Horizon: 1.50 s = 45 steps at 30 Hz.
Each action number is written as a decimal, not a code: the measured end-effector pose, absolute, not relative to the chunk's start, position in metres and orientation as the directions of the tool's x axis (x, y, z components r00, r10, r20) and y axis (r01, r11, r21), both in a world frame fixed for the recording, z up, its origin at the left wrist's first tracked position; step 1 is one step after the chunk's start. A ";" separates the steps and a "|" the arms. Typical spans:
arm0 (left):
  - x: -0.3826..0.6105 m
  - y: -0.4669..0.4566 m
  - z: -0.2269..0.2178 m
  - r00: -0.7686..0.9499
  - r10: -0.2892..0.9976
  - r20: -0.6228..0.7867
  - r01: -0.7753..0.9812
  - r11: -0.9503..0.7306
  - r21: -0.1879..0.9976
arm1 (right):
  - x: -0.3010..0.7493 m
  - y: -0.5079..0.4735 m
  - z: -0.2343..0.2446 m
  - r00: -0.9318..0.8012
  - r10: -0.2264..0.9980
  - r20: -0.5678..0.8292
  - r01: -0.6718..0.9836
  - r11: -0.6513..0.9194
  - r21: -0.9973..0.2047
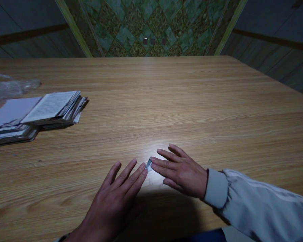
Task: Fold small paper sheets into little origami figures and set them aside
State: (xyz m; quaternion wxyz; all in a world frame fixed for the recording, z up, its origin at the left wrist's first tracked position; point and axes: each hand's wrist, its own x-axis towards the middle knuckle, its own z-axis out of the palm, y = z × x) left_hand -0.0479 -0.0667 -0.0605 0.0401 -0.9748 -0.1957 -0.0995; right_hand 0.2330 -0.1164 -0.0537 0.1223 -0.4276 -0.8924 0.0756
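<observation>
A small folded piece of paper [148, 164], pale with a darker grey-green face, lies on the wooden table between my fingertips. My left hand [118, 198] reaches in from the lower left, palm down and fingers stretched out. Its index and middle fingertips touch the left edge of the paper. From the right comes my right hand [180, 169], also palm down with its fingers spread. The tips of its index and middle fingers rest on the paper's right side. Part of the paper is hidden under the fingertips.
On the left of the wooden table [181, 97] lie two stacks of papers or booklets [50, 106], one partly overlapping the other. Behind them is a crumpled clear plastic bag [10, 87]. A patterned green wall [151, 20] stands beyond the table's far edge.
</observation>
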 end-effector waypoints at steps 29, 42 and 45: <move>0.001 -0.047 -0.041 0.307 0.939 -0.155 0.044 0.149 0.988 | 0.210 -0.073 -0.054 -0.458 0.748 0.479 0.822 0.563 -0.093; 0.043 -0.052 -0.050 0.325 0.927 -0.190 -0.147 0.248 0.958 | 0.199 -0.078 -0.055 0.013 0.847 0.531 0.649 0.397 -0.649; 0.039 -0.055 -0.052 0.319 0.939 -0.125 -0.118 0.170 0.978 | 0.198 -0.078 -0.056 0.034 0.847 0.531 0.672 0.373 -0.639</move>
